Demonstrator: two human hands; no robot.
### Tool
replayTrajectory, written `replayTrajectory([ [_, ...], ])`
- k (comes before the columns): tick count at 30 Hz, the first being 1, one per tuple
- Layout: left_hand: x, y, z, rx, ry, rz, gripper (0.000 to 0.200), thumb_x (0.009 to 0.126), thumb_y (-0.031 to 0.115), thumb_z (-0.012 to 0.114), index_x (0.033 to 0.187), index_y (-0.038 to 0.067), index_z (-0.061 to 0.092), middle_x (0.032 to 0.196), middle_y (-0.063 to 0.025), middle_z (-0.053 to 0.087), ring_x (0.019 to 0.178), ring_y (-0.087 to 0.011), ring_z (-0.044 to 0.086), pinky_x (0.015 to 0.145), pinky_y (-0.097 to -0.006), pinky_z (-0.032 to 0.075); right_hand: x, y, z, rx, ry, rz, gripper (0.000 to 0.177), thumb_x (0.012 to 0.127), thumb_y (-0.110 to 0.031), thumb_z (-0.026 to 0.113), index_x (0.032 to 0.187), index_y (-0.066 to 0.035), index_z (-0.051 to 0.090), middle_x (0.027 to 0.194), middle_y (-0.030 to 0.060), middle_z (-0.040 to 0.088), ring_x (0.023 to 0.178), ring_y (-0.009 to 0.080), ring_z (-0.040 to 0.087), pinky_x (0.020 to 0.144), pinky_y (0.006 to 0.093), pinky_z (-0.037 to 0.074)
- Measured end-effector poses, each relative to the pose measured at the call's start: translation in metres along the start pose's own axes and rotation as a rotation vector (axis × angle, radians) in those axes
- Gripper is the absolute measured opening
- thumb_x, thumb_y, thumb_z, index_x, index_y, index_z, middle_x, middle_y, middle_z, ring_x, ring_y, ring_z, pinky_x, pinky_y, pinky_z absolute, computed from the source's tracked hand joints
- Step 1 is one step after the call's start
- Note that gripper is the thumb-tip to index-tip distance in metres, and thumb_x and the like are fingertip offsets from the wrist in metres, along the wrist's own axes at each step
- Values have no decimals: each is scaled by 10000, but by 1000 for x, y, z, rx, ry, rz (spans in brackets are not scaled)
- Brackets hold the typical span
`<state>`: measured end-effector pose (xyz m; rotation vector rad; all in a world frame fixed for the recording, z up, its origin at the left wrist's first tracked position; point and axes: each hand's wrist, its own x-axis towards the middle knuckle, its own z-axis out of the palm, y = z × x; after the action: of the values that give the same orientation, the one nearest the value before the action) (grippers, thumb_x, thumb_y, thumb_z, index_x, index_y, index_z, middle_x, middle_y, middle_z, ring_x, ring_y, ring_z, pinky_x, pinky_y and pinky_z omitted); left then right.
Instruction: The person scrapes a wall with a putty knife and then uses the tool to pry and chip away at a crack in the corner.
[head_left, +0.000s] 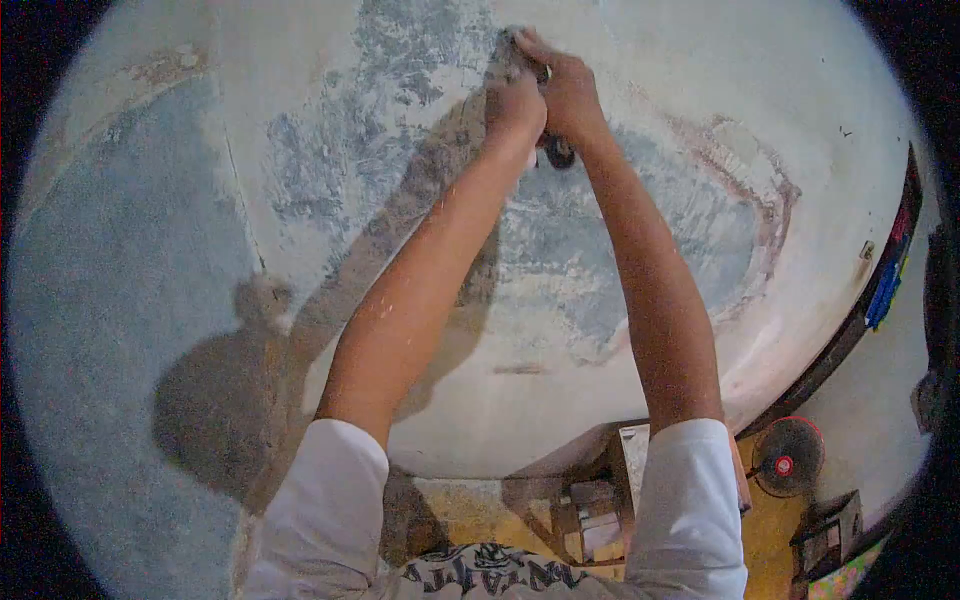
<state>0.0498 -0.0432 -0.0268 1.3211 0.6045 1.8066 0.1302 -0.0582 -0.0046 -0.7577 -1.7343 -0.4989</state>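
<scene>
Both my arms reach up and forward to a wall (620, 240) with patchy blue-grey paint and pale, scraped areas. My left hand (516, 100) is closed, pressed close beside my right hand (573, 95), whose fingers are also wrapped round. Between and below them shows the dark rounded end of a hand tool (559, 153). The hands cover most of it, so its exact kind cannot be made out. The tool's upper part seems to be at the wall near the fingertips, where the view is slightly blurred.
A rough broken-plaster edge (785, 200) curves along the right of the patch. Lower right stands a fan (785, 465) near wooden furniture (630, 470) on a yellowish floor. Colourful cloth (885, 290) hangs at the far right. My shadow (220, 410) falls on the left wall.
</scene>
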Motion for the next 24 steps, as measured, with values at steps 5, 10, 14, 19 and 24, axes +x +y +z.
replayTrajectory([
  [5, -28, 17, -8, 130, 0, -7, 497, 918, 315, 465, 1112, -123, 595, 1123, -319, 624, 1037, -430, 623, 842, -470, 479, -9, -1, 2, 32, 10, 30, 520, 787, -113, 715, 1295, -88, 608, 1375, 118, 551, 1246, 276, 552, 1023, 343, 453],
  [10, -6, -43, -17, -17, -62, -71, 500, 906, 329, 492, 1128, -108, 590, 1090, -291, 641, 1014, -423, 628, 828, -468, 487, -33, -4, 7, 91, 33, 59, 531, 769, -120, 716, 1286, -67, 610, 1367, 137, 554, 1240, 282, 558, 1019, 347, 462],
  [14, -25, -15, -8, -129, -50, -20, 463, 897, 293, 506, 1144, -89, 591, 1072, -264, 655, 1003, -383, 642, 855, -451, 480, -20, -1, -2, 19, -34, 36, 539, 764, -113, 718, 1290, -68, 609, 1359, 136, 563, 1230, 284, 567, 1009, 346, 472],
  [19, -11, -38, -12, -42, -32, 62, 424, 896, 258, 515, 1167, -54, 605, 1123, -227, 654, 1043, -327, 638, 872, -425, 479, -28, 0, 7, 23, 30, -3, 530, 764, -146, 715, 1278, -63, 616, 1344, 155, 567, 1211, 302, 576, 1008, 352, 468],
  [24, -14, 12, -8, -90, -36, -45, 445, 902, 257, 507, 1212, -50, 590, 1183, -231, 637, 1137, -332, 606, 917, -425, 461, 1, 1, 6, 36, 61, -23, 537, 770, -116, 726, 1291, -63, 606, 1357, 139, 565, 1237, 282, 561, 1011, 336, 461],
])
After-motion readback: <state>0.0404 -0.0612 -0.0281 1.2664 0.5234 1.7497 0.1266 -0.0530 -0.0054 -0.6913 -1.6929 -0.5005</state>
